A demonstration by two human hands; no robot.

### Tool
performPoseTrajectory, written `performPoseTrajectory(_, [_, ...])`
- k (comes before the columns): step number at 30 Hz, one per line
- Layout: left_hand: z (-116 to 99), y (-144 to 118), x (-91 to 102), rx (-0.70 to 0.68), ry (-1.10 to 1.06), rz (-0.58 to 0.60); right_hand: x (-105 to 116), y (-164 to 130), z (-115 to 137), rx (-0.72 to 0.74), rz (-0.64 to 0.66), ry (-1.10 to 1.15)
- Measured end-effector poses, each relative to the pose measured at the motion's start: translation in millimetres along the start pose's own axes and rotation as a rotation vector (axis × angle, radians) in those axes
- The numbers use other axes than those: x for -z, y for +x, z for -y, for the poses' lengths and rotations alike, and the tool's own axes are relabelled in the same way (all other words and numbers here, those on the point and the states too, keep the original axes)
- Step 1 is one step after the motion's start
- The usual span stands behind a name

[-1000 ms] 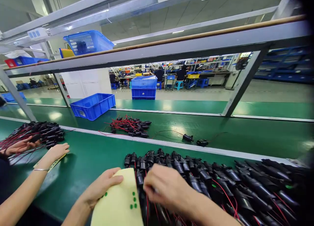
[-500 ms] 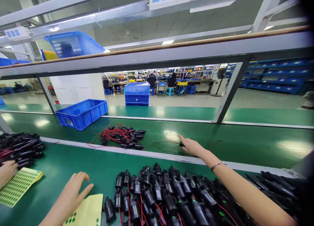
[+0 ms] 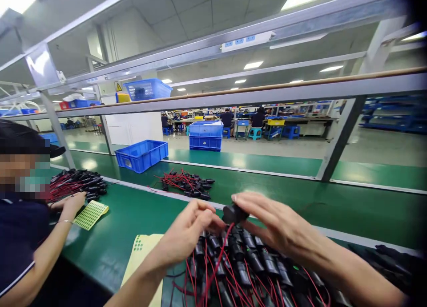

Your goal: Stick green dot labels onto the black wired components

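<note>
My right hand [image 3: 270, 213] grips a black cylindrical part [image 3: 233, 214] with thin red wires hanging from it, held above the heap. My left hand [image 3: 191, 229] meets it from the left, fingers bent together at its side; whether a small thing sits between those fingertips is hidden. Below both hands lies a large heap of similar black wired parts [image 3: 243, 271], a few bearing green dots. Partly behind my left forearm lies a pale yellow sticker sheet [image 3: 143, 249] with a few green dots left at its top corner.
At left a co-worker [image 3: 20, 236] handles a wired pile [image 3: 78, 182] beside a dotted sticker sheet [image 3: 91, 214]. Beyond a white strip lie a smaller pile [image 3: 187, 184] and a blue crate [image 3: 142, 155]. A metal shelf frame [image 3: 343, 138] crosses ahead; stacked blue crates [image 3: 205, 135] stand behind.
The view has swung left, bringing the co-worker into sight. My left hand has gone from the yellow sheet to the part. My right hand has drawn back from the far green strip.
</note>
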State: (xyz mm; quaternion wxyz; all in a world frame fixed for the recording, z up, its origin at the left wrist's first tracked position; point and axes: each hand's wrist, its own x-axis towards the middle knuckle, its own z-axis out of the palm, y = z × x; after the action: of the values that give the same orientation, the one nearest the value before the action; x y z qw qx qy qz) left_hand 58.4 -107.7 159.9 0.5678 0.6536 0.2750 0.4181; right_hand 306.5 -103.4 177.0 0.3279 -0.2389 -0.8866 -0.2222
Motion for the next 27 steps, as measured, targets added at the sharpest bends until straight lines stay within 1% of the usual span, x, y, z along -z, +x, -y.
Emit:
performPoseTrajectory(2, [9, -13, -16.2, 0.126, -0.295, 0.145, 8, 5, 30, 0.126, -0.012, -0.011])
performPoseTrajectory(3, [15, -21, -22.1, 0.179, -0.394, 0.185, 11, 6, 42, 0.193, -0.018, -0.038])
performPoseTrajectory(5, [24, -35, -29.5, 0.234, -0.508, 0.209, 13, 5, 59, 0.259, -0.027, -0.058])
performPoseTrajectory(6, [28, -43, -31.2, 0.236, -0.536, 0.202, 13, 2, 63, 0.251, -0.035, -0.046])
performPoseTrajectory(8, [32, -55, -32.0, 0.198, -0.548, 0.176, 9, -5, 68, 0.143, -0.060, 0.012])
performPoseTrajectory(10, [35, -64, -31.2, 0.128, -0.490, 0.131, 4, -12, 69, -0.053, -0.112, 0.064])
performPoseTrajectory(13, [42, -74, -31.1, 0.053, -0.373, 0.024, 4, -16, 72, -0.374, -0.189, 0.182])
performPoseTrajectory(15, [49, -79, -33.1, 0.026, -0.286, -0.052, 6, -15, 78, -0.507, -0.196, 0.341])
performPoseTrajectory(17, [55, -82, -36.6, -0.008, -0.198, -0.106, 8, -13, 85, -0.599, -0.155, 0.520])
performPoseTrajectory(19, [59, -84, -40.6, -0.043, -0.154, -0.145, 6, -14, 92, -0.685, -0.062, 0.669])
performPoseTrajectory(21, [61, -85, -44.1, -0.051, -0.144, -0.196, 1, -17, 97, -0.748, 0.042, 0.771])
performPoseTrajectory(22, [61, -85, -45.6, -0.049, -0.141, -0.226, -2, -19, 99, -0.768, 0.085, 0.803])
performPoseTrajectory(24, [61, -84, -48.3, -0.054, -0.139, -0.278, -8, -22, 102, -0.788, 0.128, 0.843])
performPoseTrajectory(27, [61, -82, -52.1, -0.096, -0.148, -0.331, -17, -23, 107, -0.787, 0.120, 0.853])
